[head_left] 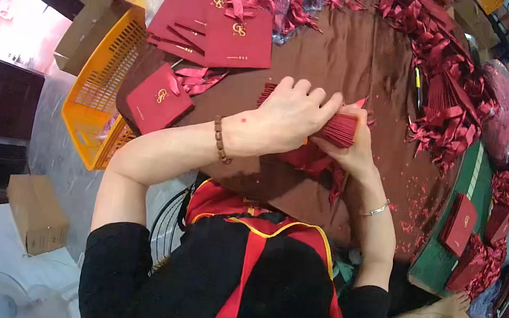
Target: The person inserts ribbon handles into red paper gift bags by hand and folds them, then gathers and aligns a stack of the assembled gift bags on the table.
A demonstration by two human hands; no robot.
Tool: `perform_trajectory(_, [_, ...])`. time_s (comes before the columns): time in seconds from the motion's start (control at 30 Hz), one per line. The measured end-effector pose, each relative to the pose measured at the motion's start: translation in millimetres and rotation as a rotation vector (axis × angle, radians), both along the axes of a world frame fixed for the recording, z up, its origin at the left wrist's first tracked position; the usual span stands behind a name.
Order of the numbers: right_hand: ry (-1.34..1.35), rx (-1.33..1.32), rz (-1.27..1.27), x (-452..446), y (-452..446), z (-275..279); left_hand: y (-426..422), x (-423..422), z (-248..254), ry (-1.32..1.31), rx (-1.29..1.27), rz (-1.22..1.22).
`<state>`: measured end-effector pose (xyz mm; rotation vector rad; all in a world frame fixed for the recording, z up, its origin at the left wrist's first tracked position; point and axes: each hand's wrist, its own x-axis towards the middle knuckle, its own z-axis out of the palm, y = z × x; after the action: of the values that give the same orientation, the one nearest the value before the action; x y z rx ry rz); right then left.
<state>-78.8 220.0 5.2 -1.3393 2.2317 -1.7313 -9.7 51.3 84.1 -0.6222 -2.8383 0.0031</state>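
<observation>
A thick stack of dark red folded paper bags [340, 130] is held above the brown cloth, its layered edges showing. My left hand [292, 113], with a brown bead bracelet above the wrist, lies over the stack with its fingers bent round it. My right hand [360, 149] grips the stack's right end from below and the side; a thin silver bracelet is on that wrist. Red ribbons [336, 182] hang below the hands. More red bags with gold lettering [239, 40] lie beyond my left hand, and a single one [159, 99] is further left.
The brown cloth [341, 47] covers the table. Piles of ribboned red bags [450, 89] line the right side, near a green surface [429, 258]. A yellow crate [101, 72] is at the left. Another person's hand [452, 305] shows lower right. Cardboard boxes [38, 213] stand lower left.
</observation>
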Motion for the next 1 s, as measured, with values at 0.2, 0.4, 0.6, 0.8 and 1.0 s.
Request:
perform_trajectory(0.2, [0.085, 0.109, -0.088, 9, 5, 6, -6, -7, -6, -0.087, 0.081, -0.131])
perform_trajectory(0.4, [0.562, -0.023, -0.552, 66, 15, 26, -15, -27, 9, -0.291, 0.17, -0.088])
perform_trajectory(0.6, [-0.735, -0.025, -0.341, 118, 7, -8, -37, -30, 44, -0.367, 0.649, 0.14])
perform_trajectory(0.8, [-0.93, -0.543, 0.251, 74, 22, 19, -30, -1, 41, -0.488, 1.183, 0.043])
perform_trajectory(1.0, [-1.036, -0.475, 0.116, 73, 19, 34, -36, 5, 26, -0.398, 1.146, 0.054])
